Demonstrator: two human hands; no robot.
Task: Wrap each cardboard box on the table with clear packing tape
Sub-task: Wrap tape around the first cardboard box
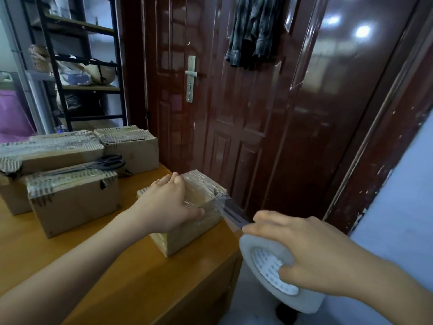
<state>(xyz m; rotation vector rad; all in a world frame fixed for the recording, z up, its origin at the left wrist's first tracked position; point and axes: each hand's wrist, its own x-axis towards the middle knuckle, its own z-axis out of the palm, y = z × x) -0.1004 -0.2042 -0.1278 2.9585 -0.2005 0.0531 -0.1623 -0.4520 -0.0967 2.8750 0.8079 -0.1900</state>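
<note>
right hand (311,256) fingers grip tape roll (276,270); left hand (168,202) flat on box (187,233).

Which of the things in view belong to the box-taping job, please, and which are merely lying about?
Job in hand:
small box under the left hand
tape roll gripped by the right hand
stretched tape strip
other boxes
scissors on a box

Lying about:
checked shirt on the door
shelf rack
</note>
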